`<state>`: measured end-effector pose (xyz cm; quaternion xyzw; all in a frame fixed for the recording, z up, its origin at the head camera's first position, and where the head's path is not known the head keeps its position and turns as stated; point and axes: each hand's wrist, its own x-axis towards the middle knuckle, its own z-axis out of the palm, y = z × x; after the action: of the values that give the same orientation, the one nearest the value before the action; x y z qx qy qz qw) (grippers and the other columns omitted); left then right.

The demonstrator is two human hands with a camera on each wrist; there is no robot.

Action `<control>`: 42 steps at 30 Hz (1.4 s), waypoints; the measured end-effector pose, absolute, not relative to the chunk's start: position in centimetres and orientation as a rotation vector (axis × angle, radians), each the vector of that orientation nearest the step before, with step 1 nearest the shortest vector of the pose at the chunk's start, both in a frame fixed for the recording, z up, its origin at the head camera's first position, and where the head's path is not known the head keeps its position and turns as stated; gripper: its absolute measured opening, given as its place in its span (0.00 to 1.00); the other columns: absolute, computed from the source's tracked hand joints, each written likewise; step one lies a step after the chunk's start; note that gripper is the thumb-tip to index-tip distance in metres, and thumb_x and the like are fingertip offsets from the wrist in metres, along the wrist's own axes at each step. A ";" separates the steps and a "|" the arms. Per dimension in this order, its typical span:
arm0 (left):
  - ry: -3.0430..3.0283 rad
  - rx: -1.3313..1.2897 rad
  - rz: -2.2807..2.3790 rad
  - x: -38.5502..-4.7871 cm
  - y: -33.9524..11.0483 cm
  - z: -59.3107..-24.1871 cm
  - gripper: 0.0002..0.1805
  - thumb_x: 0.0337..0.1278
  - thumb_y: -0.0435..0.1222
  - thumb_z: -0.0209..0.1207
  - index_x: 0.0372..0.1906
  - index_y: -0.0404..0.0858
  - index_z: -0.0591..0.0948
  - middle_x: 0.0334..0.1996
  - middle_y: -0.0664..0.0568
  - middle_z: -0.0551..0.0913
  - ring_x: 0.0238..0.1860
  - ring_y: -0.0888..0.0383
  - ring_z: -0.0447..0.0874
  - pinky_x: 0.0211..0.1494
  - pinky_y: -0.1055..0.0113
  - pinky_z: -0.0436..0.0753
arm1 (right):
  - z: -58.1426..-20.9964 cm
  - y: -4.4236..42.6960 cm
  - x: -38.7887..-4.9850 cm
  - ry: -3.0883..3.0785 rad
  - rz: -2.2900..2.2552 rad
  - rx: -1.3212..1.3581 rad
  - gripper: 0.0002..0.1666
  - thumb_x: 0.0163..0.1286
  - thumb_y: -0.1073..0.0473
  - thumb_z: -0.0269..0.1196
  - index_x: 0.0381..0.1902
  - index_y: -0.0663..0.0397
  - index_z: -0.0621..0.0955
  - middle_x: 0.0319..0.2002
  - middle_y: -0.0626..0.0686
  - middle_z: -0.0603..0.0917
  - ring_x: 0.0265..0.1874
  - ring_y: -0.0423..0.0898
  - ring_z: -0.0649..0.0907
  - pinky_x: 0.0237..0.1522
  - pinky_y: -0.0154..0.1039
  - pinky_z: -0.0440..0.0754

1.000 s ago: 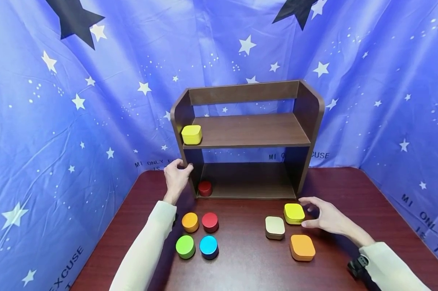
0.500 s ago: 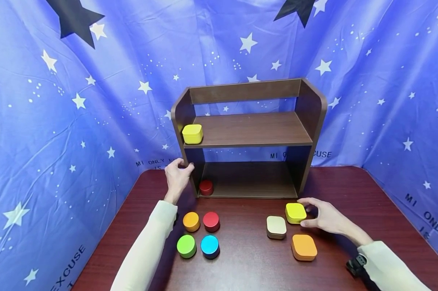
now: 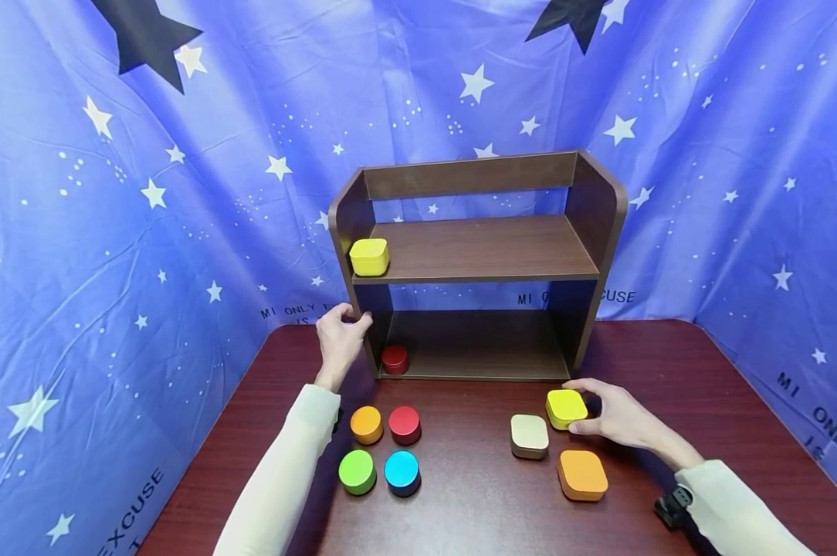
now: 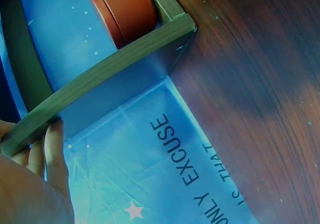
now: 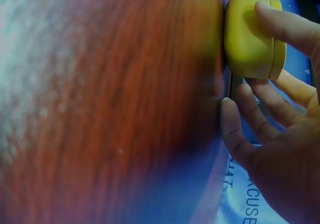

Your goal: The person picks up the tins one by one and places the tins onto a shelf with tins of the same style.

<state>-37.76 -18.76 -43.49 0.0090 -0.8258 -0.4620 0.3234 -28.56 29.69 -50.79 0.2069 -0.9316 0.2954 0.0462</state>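
Observation:
My left hand point(image 3: 340, 337) grips the left side panel of a dark brown two-tier shelf point(image 3: 488, 251), thumb and fingers on opposite faces in the left wrist view. My right hand point(image 3: 623, 417) pinches a yellow square tin point(image 3: 566, 409) on the table; in the right wrist view the thumb lies on one side of this yellow tin point(image 5: 250, 39), with fingers partly hidden behind it. Beside it stand a cream square tin point(image 3: 529, 435) and an orange square tin point(image 3: 582, 475). Another yellow square tin point(image 3: 370, 256) sits at the upper tier's left end, a red round tin point(image 3: 394, 359) below.
On the table's left part stand several round tins: orange point(image 3: 367, 425), red point(image 3: 405, 425), green point(image 3: 357, 472) and blue point(image 3: 402, 472). A blue starry curtain point(image 3: 182, 232) hangs behind and along both sides of the dark red table point(image 3: 474, 510).
My right thumb and fingers have closed in on the yellow tin beside them. The left hand keeps its place on the shelf panel; the head view has shifted slightly.

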 end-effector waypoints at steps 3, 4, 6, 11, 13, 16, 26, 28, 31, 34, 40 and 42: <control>-2.161 0.024 -1.214 -37.7 -18.7 -43.4 0.10 0.57 0.37 0.73 0.28 0.35 0.85 0.28 0.39 0.90 0.34 0.44 0.87 0.38 0.68 0.77 | -50.8 29.6 -28.6 -2.861 0.910 0.624 0.42 0.53 0.50 0.85 0.64 0.57 0.84 0.60 0.61 0.89 0.58 0.59 0.86 0.59 0.56 0.85; -2.161 0.025 -1.213 -37.6 -18.7 -43.4 0.10 0.57 0.37 0.73 0.28 0.35 0.85 0.28 0.40 0.90 0.33 0.45 0.87 0.37 0.69 0.77 | -50.8 29.6 -28.6 -2.867 0.911 0.620 0.42 0.53 0.50 0.85 0.64 0.56 0.84 0.60 0.61 0.89 0.58 0.59 0.86 0.59 0.56 0.84; -2.162 0.022 -1.207 -37.6 -18.7 -43.4 0.10 0.57 0.37 0.73 0.28 0.36 0.85 0.28 0.40 0.90 0.32 0.47 0.87 0.36 0.71 0.77 | -50.8 29.5 -28.6 -2.875 0.912 0.614 0.42 0.53 0.50 0.85 0.64 0.56 0.84 0.60 0.61 0.89 0.58 0.59 0.86 0.59 0.57 0.84; -2.158 0.009 -1.205 -37.6 -18.7 -43.4 0.10 0.58 0.36 0.73 0.28 0.36 0.84 0.27 0.41 0.90 0.27 0.55 0.85 0.33 0.74 0.76 | -50.9 29.5 -28.7 -2.867 0.905 0.614 0.42 0.52 0.50 0.86 0.63 0.55 0.84 0.59 0.59 0.90 0.57 0.56 0.86 0.59 0.55 0.84; -2.155 0.009 -1.208 -37.5 -18.7 -43.4 0.10 0.57 0.36 0.73 0.28 0.36 0.84 0.27 0.41 0.90 0.25 0.57 0.85 0.32 0.74 0.76 | -50.9 29.5 -28.7 -2.863 0.900 0.615 0.41 0.51 0.49 0.86 0.62 0.54 0.85 0.58 0.57 0.90 0.56 0.54 0.86 0.59 0.53 0.84; -2.160 0.013 -1.209 -37.5 -18.7 -43.5 0.10 0.58 0.36 0.73 0.28 0.36 0.85 0.28 0.41 0.90 0.26 0.56 0.85 0.33 0.74 0.76 | -50.9 29.5 -28.7 -2.863 0.896 0.611 0.40 0.51 0.49 0.86 0.61 0.53 0.85 0.56 0.54 0.91 0.53 0.48 0.85 0.57 0.50 0.84; -2.166 0.013 -1.211 -37.6 -18.7 -43.4 0.10 0.59 0.37 0.73 0.29 0.35 0.86 0.30 0.40 0.91 0.29 0.49 0.88 0.37 0.73 0.77 | -50.7 29.4 -28.6 -2.881 0.937 0.611 0.38 0.51 0.49 0.87 0.58 0.51 0.85 0.47 0.47 0.90 0.45 0.43 0.82 0.49 0.41 0.83; -2.163 0.008 -1.214 -37.6 -18.7 -43.4 0.09 0.58 0.36 0.73 0.29 0.35 0.86 0.30 0.40 0.91 0.28 0.53 0.88 0.36 0.74 0.78 | -50.7 29.4 -28.6 -2.888 0.960 0.610 0.37 0.52 0.49 0.86 0.58 0.51 0.84 0.46 0.47 0.89 0.43 0.41 0.82 0.47 0.39 0.83; -2.158 0.002 -1.218 -37.6 -18.8 -43.5 0.09 0.58 0.36 0.73 0.29 0.36 0.86 0.30 0.40 0.91 0.26 0.59 0.86 0.36 0.74 0.77 | -50.5 29.4 -28.7 -2.892 1.035 0.615 0.38 0.53 0.51 0.86 0.59 0.53 0.83 0.45 0.48 0.89 0.40 0.37 0.82 0.43 0.34 0.83; -2.152 -0.004 -1.223 -37.6 -18.7 -43.5 0.09 0.58 0.36 0.73 0.29 0.36 0.85 0.30 0.40 0.91 0.25 0.61 0.85 0.37 0.73 0.78 | -50.3 29.4 -28.7 -2.890 1.106 0.618 0.38 0.54 0.52 0.85 0.60 0.55 0.82 0.44 0.48 0.88 0.38 0.35 0.82 0.42 0.33 0.83; -2.152 -0.004 -1.227 -37.6 -18.7 -43.5 0.10 0.58 0.36 0.73 0.29 0.34 0.85 0.29 0.39 0.90 0.27 0.56 0.84 0.38 0.71 0.76 | -49.6 29.0 -28.6 -2.896 1.141 0.613 0.38 0.57 0.51 0.84 0.62 0.55 0.82 0.45 0.48 0.89 0.42 0.38 0.83 0.44 0.36 0.84; -2.147 -0.002 -1.222 -37.5 -18.7 -43.5 0.11 0.58 0.36 0.73 0.28 0.34 0.84 0.29 0.39 0.89 0.28 0.53 0.84 0.39 0.69 0.76 | -49.2 28.8 -28.5 -2.894 1.154 0.613 0.37 0.58 0.51 0.83 0.62 0.55 0.82 0.45 0.49 0.89 0.42 0.39 0.83 0.45 0.36 0.85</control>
<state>-37.54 -18.71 -43.52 -0.0006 -0.8205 -0.4670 0.3295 -28.52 28.78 -49.18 0.1930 -0.9113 0.3634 -0.0167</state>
